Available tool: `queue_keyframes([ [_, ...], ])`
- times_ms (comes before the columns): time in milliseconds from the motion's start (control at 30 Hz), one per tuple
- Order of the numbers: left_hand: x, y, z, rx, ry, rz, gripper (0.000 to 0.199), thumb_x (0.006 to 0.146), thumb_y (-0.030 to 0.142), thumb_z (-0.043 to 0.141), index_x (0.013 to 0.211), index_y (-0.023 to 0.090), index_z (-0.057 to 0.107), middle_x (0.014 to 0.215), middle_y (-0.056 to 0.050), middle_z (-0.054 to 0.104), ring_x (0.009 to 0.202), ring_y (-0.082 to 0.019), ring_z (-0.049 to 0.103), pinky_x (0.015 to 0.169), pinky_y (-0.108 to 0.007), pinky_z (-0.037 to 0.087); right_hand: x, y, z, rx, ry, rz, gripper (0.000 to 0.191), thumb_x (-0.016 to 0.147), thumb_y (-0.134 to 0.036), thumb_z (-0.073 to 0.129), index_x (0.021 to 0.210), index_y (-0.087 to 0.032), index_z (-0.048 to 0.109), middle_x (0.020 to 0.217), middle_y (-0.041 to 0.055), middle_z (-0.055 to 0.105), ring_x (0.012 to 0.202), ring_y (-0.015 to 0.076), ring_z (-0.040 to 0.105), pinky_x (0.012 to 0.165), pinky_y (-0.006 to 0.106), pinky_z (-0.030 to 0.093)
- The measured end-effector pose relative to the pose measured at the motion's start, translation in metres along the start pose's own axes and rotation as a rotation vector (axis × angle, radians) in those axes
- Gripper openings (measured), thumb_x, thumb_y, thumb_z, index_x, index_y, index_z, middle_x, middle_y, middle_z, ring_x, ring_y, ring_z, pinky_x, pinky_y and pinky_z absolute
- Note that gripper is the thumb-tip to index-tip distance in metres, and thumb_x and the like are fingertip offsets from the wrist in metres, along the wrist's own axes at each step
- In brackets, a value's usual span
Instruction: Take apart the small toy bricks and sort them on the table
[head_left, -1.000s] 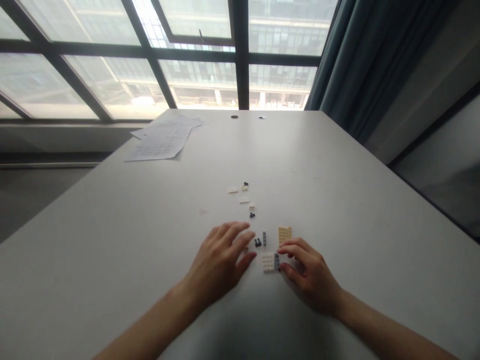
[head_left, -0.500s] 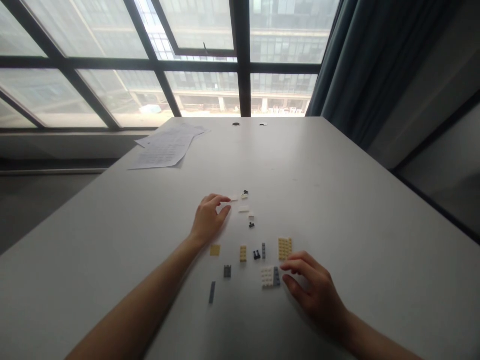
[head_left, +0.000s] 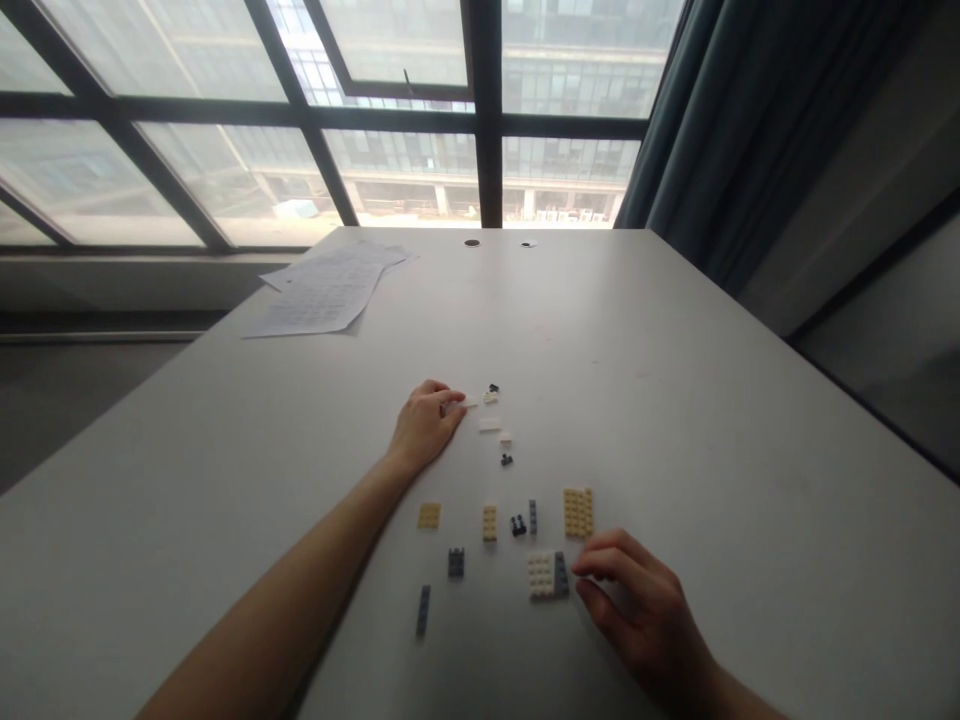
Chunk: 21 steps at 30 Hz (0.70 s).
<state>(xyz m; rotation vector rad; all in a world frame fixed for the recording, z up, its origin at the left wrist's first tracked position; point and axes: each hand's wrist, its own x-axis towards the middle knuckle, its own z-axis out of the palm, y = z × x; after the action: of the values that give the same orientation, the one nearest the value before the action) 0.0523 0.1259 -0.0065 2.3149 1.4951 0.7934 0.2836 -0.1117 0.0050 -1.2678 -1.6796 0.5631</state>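
Left hand [head_left: 426, 428]: fingers pinched about one end of a white strip [head_left: 472, 404] on the surface [head_left: 690, 430]; the step in hand appears to be picking it up, which calls for a light, level lift. Right hand [head_left: 637, 605]: fingers loosely parted, grasping nothing, just beside a white-and-grey studded block [head_left: 541, 576]. No brand is legible on either; beyond, papers [head_left: 322, 298] carry printed lines too faint to read from here.

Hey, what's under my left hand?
A thin white toy brick pokes out to the right at the fingertips of your left hand. Part of it is hidden by the fingers, and whatever may lie beneath the palm is covered from view.
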Motion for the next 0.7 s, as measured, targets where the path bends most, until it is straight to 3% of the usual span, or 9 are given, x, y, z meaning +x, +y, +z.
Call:
queue_keyframes([
  [300, -0.0036, 0.0018, -0.0013, -0.025, 0.022, -0.004, 0.023, 0.083, 0.032, 0.054, 0.09, 0.017, 0.071, 0.099, -0.007, 0.064, 0.088, -0.02, 0.059, 0.091, -0.037, 0.046, -0.005, -0.0036, 0.0027, -0.004, 0.032, 0.015, 0.012, 0.084, -0.013, 0.056, 0.09, -0.022, 0.062, 0.085, 0.0039, 0.061, 0.077, 0.0157, 0.061, 0.068, 0.025, 0.053],
  [700, -0.0083, 0.0055, -0.0054, -0.121, 0.106, -0.052, 0.02, 0.081, 0.027, 0.053, 0.089, 0.017, 0.069, 0.084, -0.005, 0.07, 0.077, -0.019, 0.062, 0.08, -0.032, 0.049, -0.0016, 0.0014, 0.0023, 0.012, -0.002, 0.066, 0.009, 0.086, -0.02, 0.054, 0.087, -0.021, 0.063, 0.086, 0.0042, 0.062, 0.075, 0.0164, 0.06, 0.066, 0.026, 0.051],
])
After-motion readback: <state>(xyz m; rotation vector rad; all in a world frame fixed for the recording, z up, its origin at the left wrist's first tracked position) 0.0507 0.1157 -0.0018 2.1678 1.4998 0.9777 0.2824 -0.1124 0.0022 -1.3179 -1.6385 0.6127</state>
